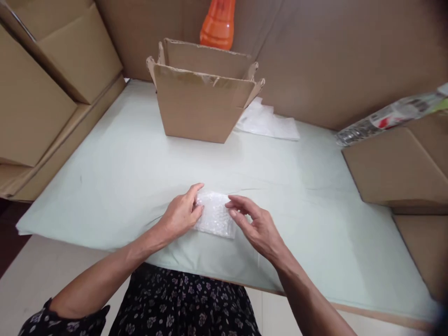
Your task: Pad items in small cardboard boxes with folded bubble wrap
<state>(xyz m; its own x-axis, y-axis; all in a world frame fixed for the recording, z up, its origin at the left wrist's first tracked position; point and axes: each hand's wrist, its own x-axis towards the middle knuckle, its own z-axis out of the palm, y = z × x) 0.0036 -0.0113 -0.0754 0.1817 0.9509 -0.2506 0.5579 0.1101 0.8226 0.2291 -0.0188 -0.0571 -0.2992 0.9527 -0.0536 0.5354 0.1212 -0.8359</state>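
Note:
A clear bubble-wrap bag [215,214] lies flat on the cloth-covered table close to its front edge. My left hand [180,212] holds the bag's left edge, thumb over the near side and index finger stretched along the upper corner. At the right edge, my right hand [257,226] has its thumb and fingertips close together on the bag's upper right part. Whether anything is inside the bag, I cannot tell.
An open cardboard box [199,105] stands beyond my hands, with white plastic bags [271,122] behind its right side. An orange object [219,28] is at the back. Cardboard boxes [80,56] line the left; at right, a plastic bottle [388,119] lies by more boxes [395,168].

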